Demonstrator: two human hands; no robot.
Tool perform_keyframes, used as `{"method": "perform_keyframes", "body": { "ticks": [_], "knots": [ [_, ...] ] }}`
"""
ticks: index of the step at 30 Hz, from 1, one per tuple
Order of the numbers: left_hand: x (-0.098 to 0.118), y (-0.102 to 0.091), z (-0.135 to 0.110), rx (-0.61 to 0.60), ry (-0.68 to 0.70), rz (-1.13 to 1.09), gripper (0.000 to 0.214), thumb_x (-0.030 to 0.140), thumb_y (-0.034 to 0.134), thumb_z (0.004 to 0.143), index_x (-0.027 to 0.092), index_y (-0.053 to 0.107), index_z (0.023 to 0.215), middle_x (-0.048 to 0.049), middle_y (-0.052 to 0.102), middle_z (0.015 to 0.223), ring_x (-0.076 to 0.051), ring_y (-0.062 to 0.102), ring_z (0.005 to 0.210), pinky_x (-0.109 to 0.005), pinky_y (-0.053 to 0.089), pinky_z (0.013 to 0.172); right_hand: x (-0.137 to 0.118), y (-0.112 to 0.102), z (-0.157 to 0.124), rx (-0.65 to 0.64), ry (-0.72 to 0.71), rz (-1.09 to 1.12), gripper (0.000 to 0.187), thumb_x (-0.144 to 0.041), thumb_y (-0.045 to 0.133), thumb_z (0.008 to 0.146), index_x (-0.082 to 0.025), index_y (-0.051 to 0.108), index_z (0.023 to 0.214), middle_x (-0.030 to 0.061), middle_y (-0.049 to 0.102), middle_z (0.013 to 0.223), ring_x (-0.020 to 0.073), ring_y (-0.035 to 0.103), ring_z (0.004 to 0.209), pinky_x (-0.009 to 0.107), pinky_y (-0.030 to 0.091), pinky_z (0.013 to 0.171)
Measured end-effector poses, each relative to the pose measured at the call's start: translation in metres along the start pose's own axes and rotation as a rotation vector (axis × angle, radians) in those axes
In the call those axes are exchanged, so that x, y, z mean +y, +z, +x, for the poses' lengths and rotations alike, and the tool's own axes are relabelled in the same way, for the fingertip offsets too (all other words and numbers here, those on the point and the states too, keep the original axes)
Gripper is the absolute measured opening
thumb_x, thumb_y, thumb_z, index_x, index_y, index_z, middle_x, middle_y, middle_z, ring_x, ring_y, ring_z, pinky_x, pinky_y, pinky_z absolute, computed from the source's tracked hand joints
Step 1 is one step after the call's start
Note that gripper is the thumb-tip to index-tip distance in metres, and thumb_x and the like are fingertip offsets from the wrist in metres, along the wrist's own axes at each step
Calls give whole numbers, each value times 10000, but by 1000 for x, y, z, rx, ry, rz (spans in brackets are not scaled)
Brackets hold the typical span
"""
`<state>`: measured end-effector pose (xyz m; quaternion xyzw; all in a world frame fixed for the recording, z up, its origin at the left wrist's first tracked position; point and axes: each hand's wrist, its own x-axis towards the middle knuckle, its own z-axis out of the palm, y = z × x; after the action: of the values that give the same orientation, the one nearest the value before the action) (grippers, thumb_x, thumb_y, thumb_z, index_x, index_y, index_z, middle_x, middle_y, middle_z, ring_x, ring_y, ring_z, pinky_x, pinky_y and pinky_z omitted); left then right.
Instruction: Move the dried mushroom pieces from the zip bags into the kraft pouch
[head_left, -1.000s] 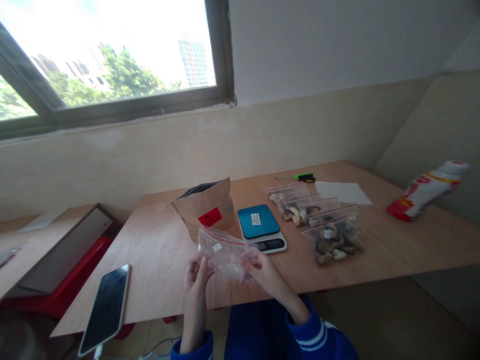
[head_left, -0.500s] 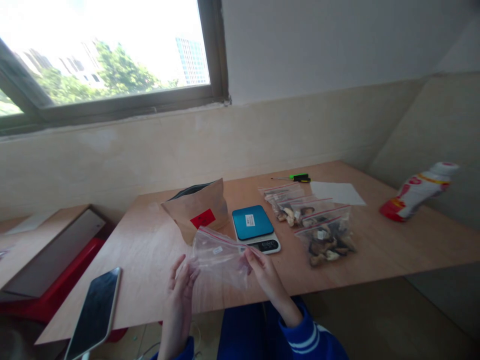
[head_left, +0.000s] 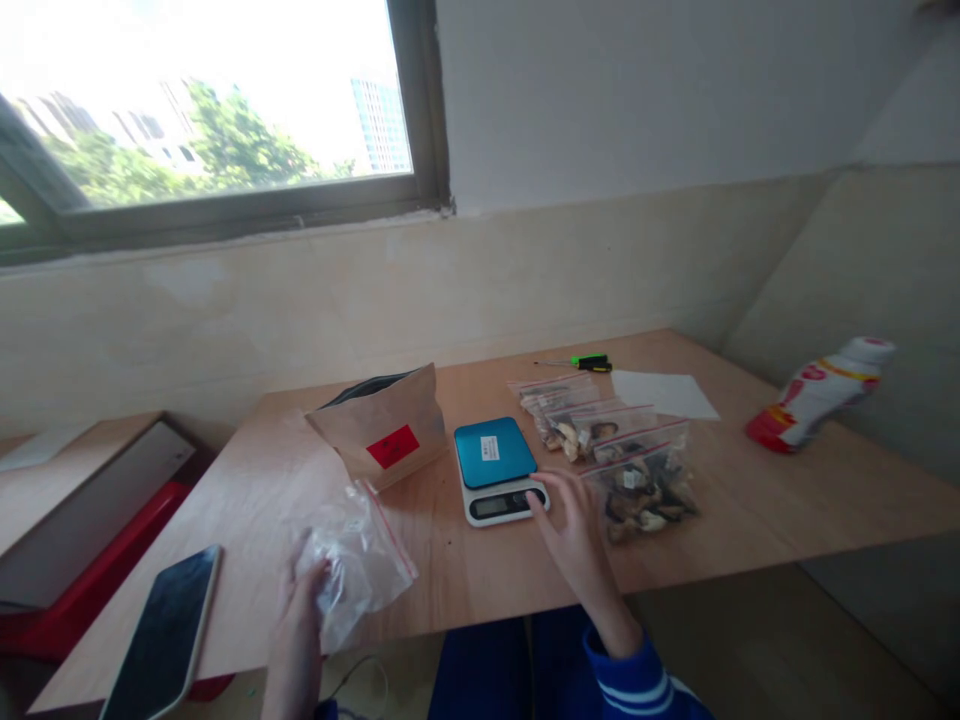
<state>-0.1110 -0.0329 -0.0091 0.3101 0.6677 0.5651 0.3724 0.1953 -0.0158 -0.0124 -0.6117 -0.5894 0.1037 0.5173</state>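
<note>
Wide plywood desk (head_left: 750, 500) under a window, running across the whole view. Near its far left, a brown paper pouch (head_left: 382, 425) with a red label, lying propped with its dark mouth toward the wall. Just right of it, a small kitchen scale (head_left: 496, 468) with a blue platform and a white front edge carrying the display. Right of the scale, a row of filled zip bags (head_left: 611, 455) overlapping one another, dark and pale dried pieces inside. Beyond them, a white sheet of paper (head_left: 664, 393) and a green-handled screwdriver (head_left: 589, 361) near the wall. Far right, a white and red bottle (head_left: 817, 393) lying tilted. At the near left edge, a dark phone (head_left: 161, 640) lying flat, screen up.

Left hand (head_left: 300, 620) at the near edge, grip closed on an empty clear zip bag (head_left: 352, 555) with a red seal strip, bag resting crumpled on the desk, left of the scale and in front of the pouch. Right hand (head_left: 574, 525) spread loose and holding nothing, fingertips at the front right corner of the scale, beside the nearest filled bag; contact with the scale likely, not certain.
</note>
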Motion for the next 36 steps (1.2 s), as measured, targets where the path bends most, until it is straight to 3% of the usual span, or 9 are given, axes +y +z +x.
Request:
{"method": "perform_keyframes", "body": {
  "ticks": [3, 6, 10, 16, 19, 23, 27, 32, 36],
  "knots": [
    [-2, -19, 23, 79, 36, 131, 603, 496, 584, 747, 271, 517, 1303, -100, 487, 1391, -278, 588, 1086, -380, 524, 811, 23, -11, 3, 188, -37, -375, 333, -367, 520, 869, -160, 593, 1120, 186, 532, 1248, 345, 465, 1177, 524, 341, 965],
    [1, -22, 42, 60, -31, 235, 857, 513, 583, 730, 212, 293, 1478, -123, 625, 1084, -264, 639, 863, -410, 529, 737, 33, -15, 1, 254, 58, -562, 436, -304, 505, 842, -106, 513, 1230, 236, 465, 1321, 392, 425, 1193, 543, 345, 925],
    [8, -14, 69, 118, 222, 581, 989, 549, 568, 735, 80, 168, 1508, -132, 628, 921, -323, 630, 841, -504, 502, 788, 41, -18, -1, 334, 103, -543, 457, -261, 479, 810, -92, 480, 1235, 228, 513, 1244, 365, 453, 1151, 505, 346, 920],
    [8, -2, 88, 281, 622, 922, 638, 476, 418, 860, 53, 501, 1331, -290, 466, 1294, -450, 441, 1242, -625, 382, 955, 60, -28, 1, 401, 108, -545, 409, -291, 475, 783, -95, 535, 1137, 213, 573, 1102, 353, 507, 1018, 473, 364, 860],
    [1, 14, 82, 140, 670, 833, 575, 471, 417, 868, 72, 555, 1259, -267, 486, 1293, -405, 491, 1222, -564, 425, 965, 63, -30, -1, 389, 150, -582, 435, -340, 488, 787, -96, 531, 1145, 216, 569, 1088, 374, 503, 1006, 488, 372, 836],
    [-8, 45, 72, -59, 733, 686, 648, 469, 475, 855, 121, 383, 1394, -225, 496, 1360, -354, 469, 1284, -529, 374, 1050, 66, -30, -6, 356, 264, -655, 525, -383, 531, 764, -89, 510, 1198, 240, 543, 1099, 405, 492, 989, 505, 383, 769],
    [-11, 66, 80, -82, 677, 661, 691, 384, 479, 845, 79, 266, 1428, -272, 435, 1418, -371, 422, 1329, -585, 308, 1074, 72, -40, -6, 345, 277, -620, 375, -346, 492, 784, -114, 588, 1063, 197, 616, 970, 367, 533, 918, 487, 385, 777],
    [-2, 65, 93, -109, 670, 619, 656, 241, 486, 777, 85, 323, 1393, -255, 388, 1462, -365, 342, 1382, -586, 260, 1107, 62, -63, 2, 381, 244, -518, 314, -370, 423, 849, -155, 645, 901, 144, 687, 849, 294, 596, 773, 424, 399, 738],
    [12, 62, 57, -51, 560, 350, 650, 384, 592, 740, 108, 428, 1305, -228, 481, 1375, -360, 424, 1322, -541, 327, 1091, 35, -75, 5, 547, 196, -295, 337, -441, 496, 865, -140, 643, 897, 152, 684, 841, 260, 615, 748, 370, 440, 701]
  ]
}}
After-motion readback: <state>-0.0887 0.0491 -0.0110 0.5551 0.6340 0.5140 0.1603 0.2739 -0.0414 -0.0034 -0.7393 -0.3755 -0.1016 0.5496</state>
